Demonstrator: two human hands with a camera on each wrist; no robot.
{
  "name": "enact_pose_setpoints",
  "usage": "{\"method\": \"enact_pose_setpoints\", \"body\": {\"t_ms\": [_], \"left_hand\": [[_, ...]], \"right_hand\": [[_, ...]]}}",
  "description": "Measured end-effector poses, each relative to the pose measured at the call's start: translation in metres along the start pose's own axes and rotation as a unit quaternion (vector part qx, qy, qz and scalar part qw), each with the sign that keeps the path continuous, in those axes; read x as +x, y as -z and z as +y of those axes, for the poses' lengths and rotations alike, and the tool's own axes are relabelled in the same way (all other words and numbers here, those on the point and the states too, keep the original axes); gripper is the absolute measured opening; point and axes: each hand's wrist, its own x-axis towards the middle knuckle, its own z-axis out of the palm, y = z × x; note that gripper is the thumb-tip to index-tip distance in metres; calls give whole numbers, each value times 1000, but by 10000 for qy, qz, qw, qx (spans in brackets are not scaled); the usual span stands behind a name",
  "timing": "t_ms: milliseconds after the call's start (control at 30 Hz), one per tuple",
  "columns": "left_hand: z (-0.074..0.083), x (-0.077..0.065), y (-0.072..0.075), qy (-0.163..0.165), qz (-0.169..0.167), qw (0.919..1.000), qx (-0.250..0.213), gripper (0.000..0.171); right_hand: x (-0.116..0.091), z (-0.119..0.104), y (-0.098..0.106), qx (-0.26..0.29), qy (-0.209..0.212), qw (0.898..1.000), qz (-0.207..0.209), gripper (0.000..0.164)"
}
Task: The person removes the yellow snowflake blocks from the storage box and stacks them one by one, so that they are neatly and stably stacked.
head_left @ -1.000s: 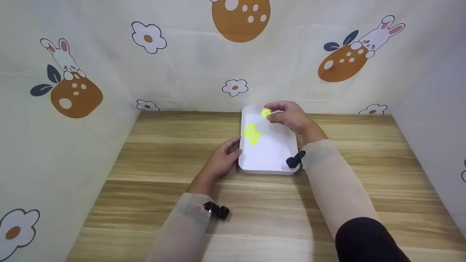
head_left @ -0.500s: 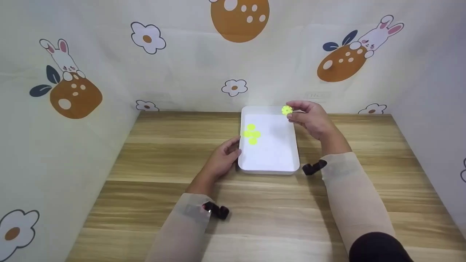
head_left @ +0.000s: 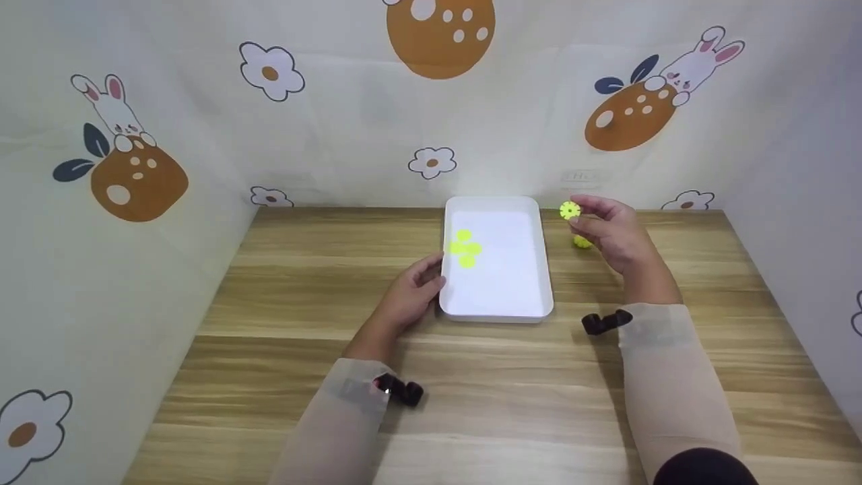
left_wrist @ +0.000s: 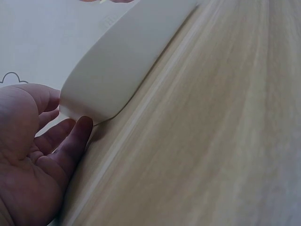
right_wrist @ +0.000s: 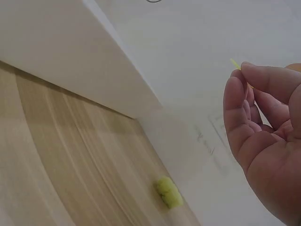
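A white tray (head_left: 498, 269) lies on the wooden table, with several bright yellow discs (head_left: 465, 248) grouped flat near its left wall. My left hand (head_left: 412, 296) rests its fingertips against the tray's left side; in the left wrist view its fingers touch the outer wall. Right of the tray, my right hand (head_left: 616, 236) pinches a round yellow disc (head_left: 570, 210) with a notched edge and a centre hole, held above the table. The disc shows edge-on in the right wrist view. Below this hand sits another yellow piece (head_left: 582, 241), partly hidden; it looks like a blurred stack (right_wrist: 169, 192) in that view.
A patterned cloth wall (head_left: 363, 121) with rabbits, fruit and flowers rises behind the table (head_left: 323, 269) and along both sides. Bare wood shows left of the tray and in front of it. Small black cameras (head_left: 401, 389) stick out from both wrists.
My right hand has moved right with its disc, from over the tray to beyond its right edge, exposing the tray's right part and the yellow piece on the table. My left hand stays put.
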Motion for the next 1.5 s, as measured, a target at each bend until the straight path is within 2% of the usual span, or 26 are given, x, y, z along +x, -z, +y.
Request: {"method": "enact_pose_setpoints", "body": {"t_ms": [233, 533, 600, 767, 900, 1067, 1333, 1500], "left_hand": [[0, 0, 1, 132, 65, 9999, 56, 56], [-2, -2, 4, -19, -34, 10000, 5, 57], [-1, -3, 3, 1, -19, 10000, 45, 56], [-2, -2, 2, -38, 38, 9999, 142, 55], [-3, -1, 2, -116, 79, 9998, 171, 54], [-3, 0, 1, -165, 82, 9998, 100, 54], [-1, 0, 0, -94, 95, 9999, 102, 55], [1, -1, 0, 40, 52, 10000, 51, 56]], "right_hand": [[1, 10, 8, -196, -182, 9994, 195, 50], [2, 22, 26, 271, -492, 9964, 637, 52], [3, 25, 31, 239, -549, 9958, 693, 49], [6, 33, 38, 119, -627, 9951, 755, 28], [8, 37, 41, -179, -648, 9947, 772, 29], [9, 38, 42, -853, -756, 9903, 794, 48], [9, 40, 43, -1632, -867, 9792, 842, 48], [7, 39, 44, -2098, -958, 9688, 911, 47]]}}
